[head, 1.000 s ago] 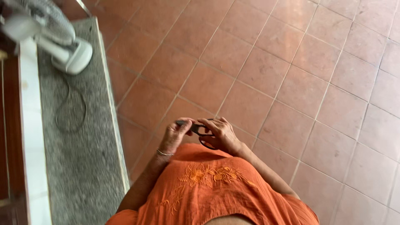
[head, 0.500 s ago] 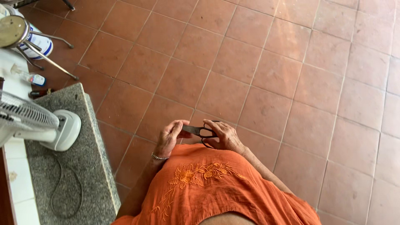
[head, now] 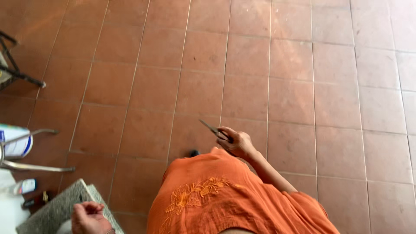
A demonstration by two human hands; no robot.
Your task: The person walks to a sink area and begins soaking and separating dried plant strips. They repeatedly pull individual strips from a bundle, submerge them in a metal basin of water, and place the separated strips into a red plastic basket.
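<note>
My right hand [head: 236,142] holds a pair of scissors [head: 211,128] by the handles, its closed blades pointing up-left over the floor, just in front of my orange embroidered garment [head: 216,197]. My left hand [head: 89,216] is down at the lower left with its fingers curled, resting by the corner of a grey speckled stone counter [head: 56,210]. I see nothing held in the left hand.
Terracotta floor tiles [head: 277,86] fill most of the view. At the left edge stand a metal chair frame [head: 26,164], a white and blue container [head: 17,143], a small bottle [head: 24,186] and a dark stand leg [head: 19,76].
Both hands were together on the scissors before. Now my left hand has dropped to the counter corner and only my right hand keeps the scissors. The view has swung away from the fan.
</note>
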